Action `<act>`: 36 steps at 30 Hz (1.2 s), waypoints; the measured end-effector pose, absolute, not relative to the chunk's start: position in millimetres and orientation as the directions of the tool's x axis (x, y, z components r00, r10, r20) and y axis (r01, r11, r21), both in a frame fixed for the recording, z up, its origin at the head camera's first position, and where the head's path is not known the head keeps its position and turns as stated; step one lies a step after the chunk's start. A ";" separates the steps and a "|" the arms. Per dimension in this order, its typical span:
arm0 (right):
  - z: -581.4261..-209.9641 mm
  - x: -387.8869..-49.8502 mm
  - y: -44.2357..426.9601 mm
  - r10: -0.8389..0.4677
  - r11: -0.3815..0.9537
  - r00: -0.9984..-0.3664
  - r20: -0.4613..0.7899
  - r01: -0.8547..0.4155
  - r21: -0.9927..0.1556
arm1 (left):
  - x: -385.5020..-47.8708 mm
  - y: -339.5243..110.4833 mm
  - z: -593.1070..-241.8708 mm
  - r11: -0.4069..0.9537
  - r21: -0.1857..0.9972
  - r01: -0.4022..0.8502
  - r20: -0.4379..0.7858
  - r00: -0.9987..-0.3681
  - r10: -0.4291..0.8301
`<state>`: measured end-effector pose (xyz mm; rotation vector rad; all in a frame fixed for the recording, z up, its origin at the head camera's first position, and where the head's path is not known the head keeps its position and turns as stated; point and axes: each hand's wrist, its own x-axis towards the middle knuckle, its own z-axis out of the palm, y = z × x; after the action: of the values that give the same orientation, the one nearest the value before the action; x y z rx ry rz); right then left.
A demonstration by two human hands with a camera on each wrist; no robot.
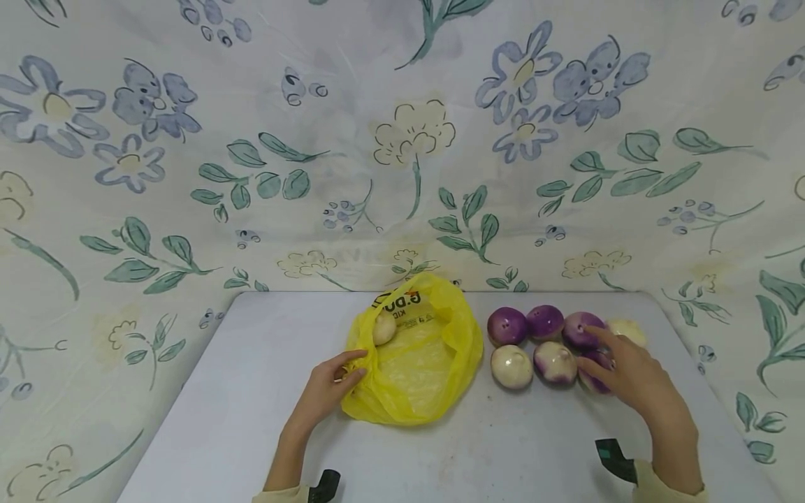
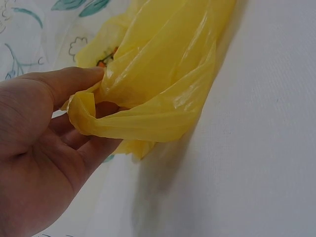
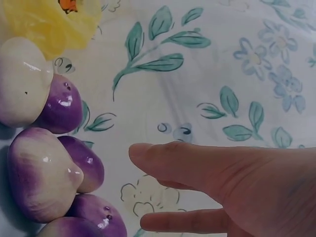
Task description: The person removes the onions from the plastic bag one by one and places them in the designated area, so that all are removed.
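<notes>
A yellow plastic bag (image 1: 418, 377) lies with its mouth spread wide, and one pale turnip (image 1: 384, 327) is inside near its left side. My left hand (image 1: 323, 391) pinches the bag's left rim; in the left wrist view, the folded yellow plastic (image 2: 148, 121) sits between thumb and fingers. To the bag's right, several purple and white turnips stand in two rows. My right hand (image 1: 635, 374) hovers over the right end of those rows, above a purple turnip (image 1: 596, 370) and partly covering a pale one (image 1: 625, 331). Its fingers are extended and apart, holding nothing in the right wrist view.
The white table (image 1: 251, 391) has its back edge against a wall hung with floral cloth (image 1: 352, 140). Closest to the bag are a white turnip (image 1: 511, 367) and a purple one (image 1: 507, 326). Small dark specks dot the tabletop in front.
</notes>
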<state>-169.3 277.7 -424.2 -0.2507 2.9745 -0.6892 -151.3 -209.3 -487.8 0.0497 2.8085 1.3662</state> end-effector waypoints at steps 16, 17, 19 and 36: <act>-425.6 -169.7 261.5 -0.224 0.834 -0.966 0.130 -0.259 -0.488 | -151.6 -209.9 -487.2 0.614 0.789 0.008 -0.022 -0.999 0.041; -425.9 -169.8 259.9 -0.229 0.829 -0.965 0.126 -0.261 -0.494 | -151.4 -210.1 -487.1 0.614 0.790 0.008 -0.022 -0.999 0.041; -426.5 -170.0 257.2 -0.247 0.814 -0.960 0.131 -0.278 -0.509 | -151.3 -210.3 -487.2 0.613 0.790 0.010 -0.019 -0.999 0.040; -431.9 -173.0 248.9 -0.293 0.787 -0.946 0.140 -0.322 -0.526 | -153.5 -211.0 -489.6 0.620 0.785 0.011 -0.019 -0.999 0.042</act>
<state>-173.0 248.9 -431.9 -0.5202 3.0183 -0.9022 -153.5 -211.0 -489.6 0.0456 2.7951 1.3539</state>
